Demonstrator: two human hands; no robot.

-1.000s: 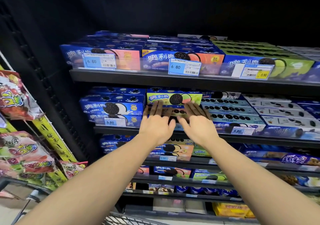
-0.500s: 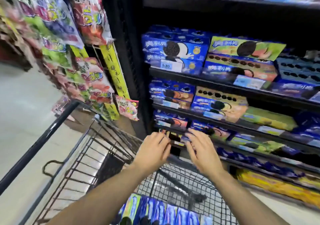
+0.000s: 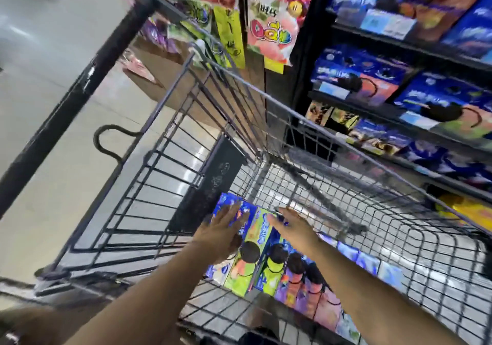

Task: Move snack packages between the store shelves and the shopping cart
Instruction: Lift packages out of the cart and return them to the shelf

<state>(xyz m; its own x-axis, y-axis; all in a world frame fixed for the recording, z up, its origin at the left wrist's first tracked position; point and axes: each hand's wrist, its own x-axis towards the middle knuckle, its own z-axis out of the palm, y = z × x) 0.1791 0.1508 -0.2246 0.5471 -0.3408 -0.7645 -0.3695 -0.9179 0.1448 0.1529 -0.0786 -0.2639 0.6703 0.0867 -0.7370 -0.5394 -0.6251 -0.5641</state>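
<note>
Cardboard is being judged light and stiff, yet crushable at the corners. The green cookie box point(image 3: 255, 235) is being propped on edge within the row of boxes point(image 3: 295, 272) on the floor of the cart point(image 3: 292, 115). It is being flanked by the left hand point(image 3: 226, 227) and the right hand point(image 3: 292, 227), fingers straight, nothing clasped. Its broad faces are being favoured for squeezing. Room is being offered straight upward, while the shelves point(image 3: 399, 46) are crowding the right.

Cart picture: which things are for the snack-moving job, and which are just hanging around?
For the job: cookie boxes in the cart, shopping cart, boxes on the shelves, left hand, right hand.
Just there: hanging candy bags, yellow strip, floor.
</note>
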